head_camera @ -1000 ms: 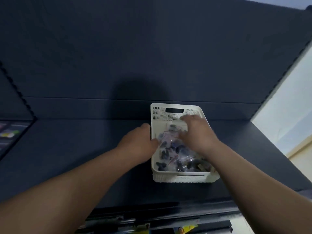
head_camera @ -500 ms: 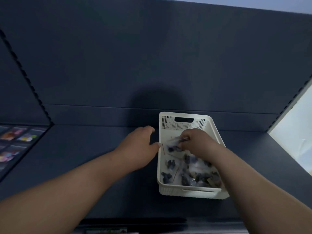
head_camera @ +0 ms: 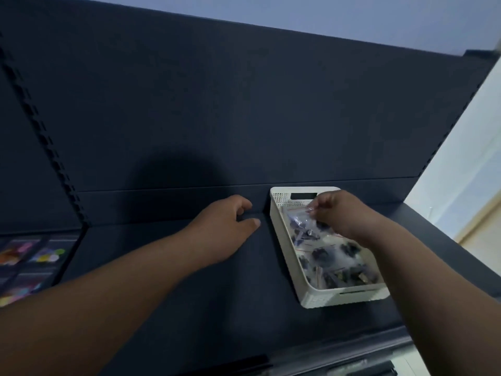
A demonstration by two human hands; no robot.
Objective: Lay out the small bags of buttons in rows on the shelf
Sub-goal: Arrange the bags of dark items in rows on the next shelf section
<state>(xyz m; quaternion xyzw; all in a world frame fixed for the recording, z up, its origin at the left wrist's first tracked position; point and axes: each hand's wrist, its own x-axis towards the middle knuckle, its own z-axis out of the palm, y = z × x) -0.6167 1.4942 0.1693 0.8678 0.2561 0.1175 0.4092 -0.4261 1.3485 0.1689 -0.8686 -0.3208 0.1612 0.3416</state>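
Observation:
A white perforated basket [head_camera: 284, 232] stands on the dark shelf [head_camera: 168, 280], right of centre, with several small clear bags of dark buttons [head_camera: 336, 261] inside. My right hand [head_camera: 344, 215] is over the basket's far end and pinches one small bag of buttons [head_camera: 301, 223] by its top edge, lifted a little above the rest. My left hand [head_camera: 225, 229] hovers just left of the basket near the shelf's back wall, fingers loosely curled, holding nothing.
The shelf's dark back panel [head_camera: 244, 118] rises behind the basket. A neighbouring shelf bay at the left holds rows of colourful packets [head_camera: 32, 256]. A slotted upright [head_camera: 46, 137] divides the bays. A pale wall [head_camera: 461, 164] lies at the right.
My right hand has closed on one bag and raised it at the basket's far end. My left hand has come off the basket's left rim. The view tilted upward.

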